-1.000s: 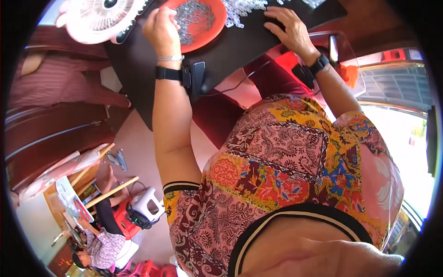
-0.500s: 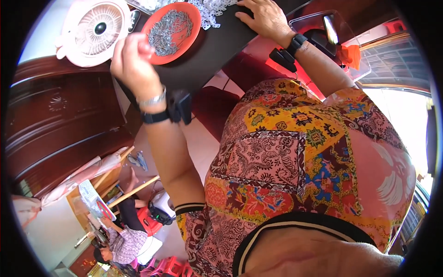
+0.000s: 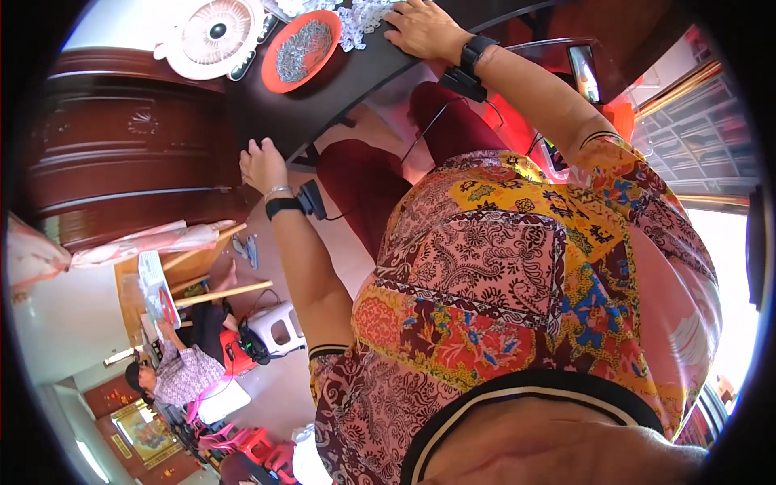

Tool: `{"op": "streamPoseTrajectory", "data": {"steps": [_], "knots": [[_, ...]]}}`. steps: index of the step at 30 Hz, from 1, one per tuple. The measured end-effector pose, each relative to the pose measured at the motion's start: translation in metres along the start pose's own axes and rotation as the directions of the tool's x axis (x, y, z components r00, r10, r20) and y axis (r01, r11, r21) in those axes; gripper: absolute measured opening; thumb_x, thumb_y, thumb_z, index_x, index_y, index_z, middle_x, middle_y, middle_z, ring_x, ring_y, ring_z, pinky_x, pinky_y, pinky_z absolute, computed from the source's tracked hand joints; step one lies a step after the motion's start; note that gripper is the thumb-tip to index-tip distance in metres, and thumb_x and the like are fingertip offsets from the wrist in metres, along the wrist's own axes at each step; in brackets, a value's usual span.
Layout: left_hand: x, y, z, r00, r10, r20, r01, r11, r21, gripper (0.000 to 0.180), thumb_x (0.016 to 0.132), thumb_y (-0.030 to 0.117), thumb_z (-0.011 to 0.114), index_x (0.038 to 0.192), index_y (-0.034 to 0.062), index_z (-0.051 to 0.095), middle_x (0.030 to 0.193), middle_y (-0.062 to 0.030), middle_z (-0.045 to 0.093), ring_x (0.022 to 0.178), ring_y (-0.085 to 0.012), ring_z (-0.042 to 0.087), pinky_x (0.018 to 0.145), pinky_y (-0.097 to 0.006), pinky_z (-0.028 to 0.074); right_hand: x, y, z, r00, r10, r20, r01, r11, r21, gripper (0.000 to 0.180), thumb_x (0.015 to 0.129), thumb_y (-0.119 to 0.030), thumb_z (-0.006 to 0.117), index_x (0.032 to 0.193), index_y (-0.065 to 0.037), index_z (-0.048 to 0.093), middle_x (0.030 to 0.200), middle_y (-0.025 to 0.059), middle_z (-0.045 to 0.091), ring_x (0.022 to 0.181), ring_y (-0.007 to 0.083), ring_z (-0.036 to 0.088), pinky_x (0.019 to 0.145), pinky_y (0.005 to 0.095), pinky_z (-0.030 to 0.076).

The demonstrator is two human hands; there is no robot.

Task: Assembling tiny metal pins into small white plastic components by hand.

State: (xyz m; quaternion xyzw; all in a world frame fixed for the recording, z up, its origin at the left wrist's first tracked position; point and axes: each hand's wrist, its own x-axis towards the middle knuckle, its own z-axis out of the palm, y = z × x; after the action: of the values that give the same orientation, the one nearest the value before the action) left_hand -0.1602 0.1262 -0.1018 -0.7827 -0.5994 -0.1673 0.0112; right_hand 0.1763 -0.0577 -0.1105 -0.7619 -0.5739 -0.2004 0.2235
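Observation:
My right hand (image 3: 427, 32) lies palm down on the dark table (image 3: 368, 79), fingers spread, beside a pile of small white plastic pieces (image 3: 353, 31). Left of that pile is an orange-red bowl (image 3: 280, 84) holding many small grey metal pieces (image 3: 302, 52). My left hand (image 3: 265, 168) is at the table's near left end, below the bowl and apart from it. Its fingers are loosely bent and slightly apart, with nothing visible in them. Both wrists carry black straps with small dark devices.
A white round fan (image 3: 217, 32) stands left of the bowl. Dark carved wooden furniture (image 3: 137, 145) borders the table's left side. On the right, a clear tray holds a phone (image 3: 584, 73). Behind at lower left, another person (image 3: 190, 373) sits near red stools (image 3: 252, 443).
My left hand has moved from beside the bowl, down toward me, to the table's near left end. My right hand stays on the table by the white pieces. The view has shifted.

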Motion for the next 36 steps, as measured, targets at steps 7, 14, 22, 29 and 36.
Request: {"op": "streamPoseTrajectory", "data": {"steps": [7, 14, 22, 29, 36], "knots": [[0.018, 0.004, -0.018, 0.996, -0.045, 0.079, 0.041, 0.998, 0.042, 0.058, 0.090, 0.045, 0.036, 0.139, 0.0157, 0.042, 0.148, -0.0140, 0.033, 0.139, -0.0329, 0.024, 0.111, -0.053, 0.016, 0.024, -0.016, -0.004, 0.999, 0.051, -0.009, -0.050, 0.995, 0.080, 0.034, 0.086, -0.037, 0.051, 0.094, -0.007, 0.065, 0.094, 0.0144, 0.064, 0.092, 0.0310, 0.059, 0.081, 0.0420, 0.045], [0.021, -0.007, -0.015, 0.996, -0.062, 0.064, 0.056, 0.995, 0.084, 0.058, 0.091, 0.047, 0.036, 0.139, 0.0163, 0.042, 0.148, -0.0128, 0.034, 0.138, -0.0313, 0.026, 0.111, -0.053, 0.018, 0.027, -0.023, 0.013, 0.998, 0.057, -0.033, -0.055, 0.996, 0.067, 0.034, 0.087, -0.036, 0.055, 0.105, -0.009, 0.064, 0.104, 0.0098, 0.061, 0.104, 0.0283, 0.056, 0.089, 0.0404, 0.045], [0.034, -0.038, -0.017, 0.997, 0.006, 0.083, -0.017, 0.990, 0.141, 0.056, 0.092, 0.048, 0.033, 0.139, 0.0182, 0.041, 0.145, -0.0151, 0.037, 0.133, -0.0335, 0.034, 0.106, -0.052, 0.028, 0.028, -0.044, 0.006, 0.999, 0.046, -0.001, -0.046, 0.991, 0.124, 0.033, 0.084, -0.034, 0.054, 0.097, -0.006, 0.067, 0.102, 0.0103, 0.063, 0.103, 0.0269, 0.057, 0.087, 0.0401, 0.045], [0.043, -0.051, -0.029, 0.984, 0.004, 0.180, -0.032, 0.988, 0.153, 0.061, 0.091, 0.048, 0.030, 0.144, 0.0169, 0.035, 0.149, -0.0164, 0.030, 0.137, -0.0346, 0.028, 0.110, -0.049, 0.022, 0.028, -0.053, -0.007, 0.999, 0.038, -0.009, -0.035, 0.979, 0.202, 0.027, 0.085, -0.032, 0.058, 0.094, -0.007, 0.066, 0.099, 0.0064, 0.061, 0.101, 0.0241, 0.055, 0.085, 0.0378, 0.044], [0.038, -0.057, -0.037, 0.983, 0.012, 0.182, -0.025, 0.997, 0.067, 0.061, 0.093, 0.048, 0.030, 0.144, 0.0139, 0.035, 0.148, -0.0185, 0.031, 0.137, -0.0340, 0.027, 0.111, -0.043, 0.022, 0.030, -0.064, -0.009, 0.998, 0.057, 0.004, -0.056, 0.966, 0.253, 0.024, 0.080, -0.025, 0.057, 0.090, -0.007, 0.069, 0.101, 0.0070, 0.062, 0.101, 0.0239, 0.055, 0.086, 0.0362, 0.043]]}}
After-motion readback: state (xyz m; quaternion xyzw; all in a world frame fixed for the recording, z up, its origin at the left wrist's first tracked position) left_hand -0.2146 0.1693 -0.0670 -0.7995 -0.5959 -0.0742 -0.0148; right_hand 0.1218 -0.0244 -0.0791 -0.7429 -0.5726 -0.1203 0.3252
